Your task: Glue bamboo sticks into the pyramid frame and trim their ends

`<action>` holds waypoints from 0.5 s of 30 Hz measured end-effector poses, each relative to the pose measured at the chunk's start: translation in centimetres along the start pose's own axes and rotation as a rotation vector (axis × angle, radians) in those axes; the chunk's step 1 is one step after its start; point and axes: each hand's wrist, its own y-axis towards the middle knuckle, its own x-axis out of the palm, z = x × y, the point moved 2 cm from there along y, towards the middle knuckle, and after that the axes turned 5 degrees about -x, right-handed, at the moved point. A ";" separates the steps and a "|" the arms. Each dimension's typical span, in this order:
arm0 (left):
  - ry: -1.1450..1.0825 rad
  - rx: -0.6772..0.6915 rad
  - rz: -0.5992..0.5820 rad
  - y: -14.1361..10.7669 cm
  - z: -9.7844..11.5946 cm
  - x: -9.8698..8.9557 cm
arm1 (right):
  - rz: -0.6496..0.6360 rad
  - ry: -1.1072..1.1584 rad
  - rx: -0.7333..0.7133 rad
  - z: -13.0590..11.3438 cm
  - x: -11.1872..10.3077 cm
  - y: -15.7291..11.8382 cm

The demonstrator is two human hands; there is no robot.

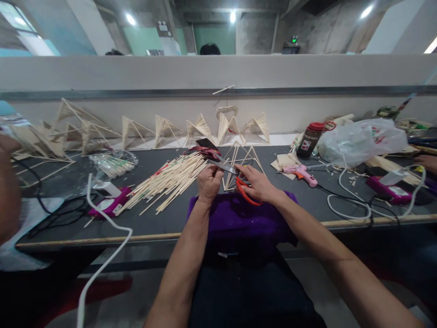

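Hands (255, 182) with scissors (241, 189) near table edge (136, 238), stick pile (174, 177) close left

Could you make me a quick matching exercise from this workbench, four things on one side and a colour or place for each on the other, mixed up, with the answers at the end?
Things:
1. Scissors
2. Glue gun
3. Cloth
4. Bottle

Colours and places:
A. Dark body with a red top
B. Mostly pink
C. Held in the right hand
D. Deep purple

Right pairs: 1-C, 2-B, 3-D, 4-A.
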 end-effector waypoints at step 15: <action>-0.010 0.279 0.074 -0.5 0.7 0.5 | 0.060 -0.050 0.029 -0.2 1.0 0.1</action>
